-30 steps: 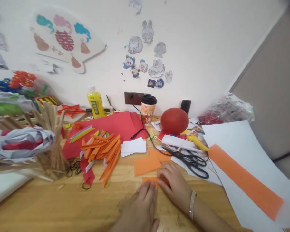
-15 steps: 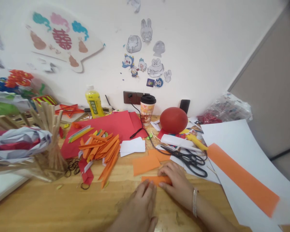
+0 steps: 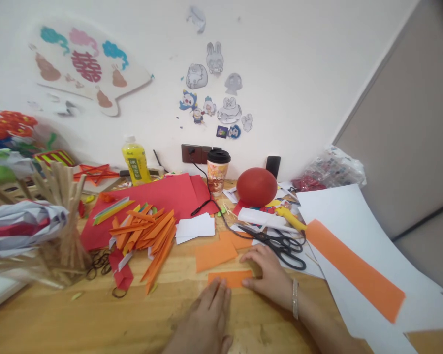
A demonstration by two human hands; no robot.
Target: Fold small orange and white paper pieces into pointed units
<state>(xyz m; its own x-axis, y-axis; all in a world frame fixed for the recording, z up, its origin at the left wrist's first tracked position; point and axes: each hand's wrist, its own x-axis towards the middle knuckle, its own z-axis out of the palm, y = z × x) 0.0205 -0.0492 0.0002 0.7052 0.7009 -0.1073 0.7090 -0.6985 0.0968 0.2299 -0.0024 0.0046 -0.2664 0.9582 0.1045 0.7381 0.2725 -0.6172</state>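
A small folded-looking strip of orange paper (image 3: 234, 279) lies flat on the wooden table in front of me. My left hand (image 3: 209, 314) rests on its lower left part, fingers stretched out and close together. At the strip's right end is my right hand (image 3: 268, 273), with the thumb tip touching the edge and the curved fingers apart from the thumb. Just behind the strip lies an orange paper rectangle (image 3: 216, 255), with another orange sheet (image 3: 236, 239) partly beneath or beside it. Black scissors (image 3: 280, 246) lie just beyond my right hand.
A pile of folded orange strips (image 3: 151, 231) lies left, near red sheets (image 3: 170, 194) and white cards (image 3: 195, 226). A lidded paper cup (image 3: 217, 174), a yellow bottle (image 3: 136, 164) and a red balloon (image 3: 256, 187) stand behind. White sheets (image 3: 358, 226) cover the right side.
My right fingers have lifted off the orange strip and spread from the thumb, uncovering more of it. My left hand stays on the strip. The whole view has shifted slightly.
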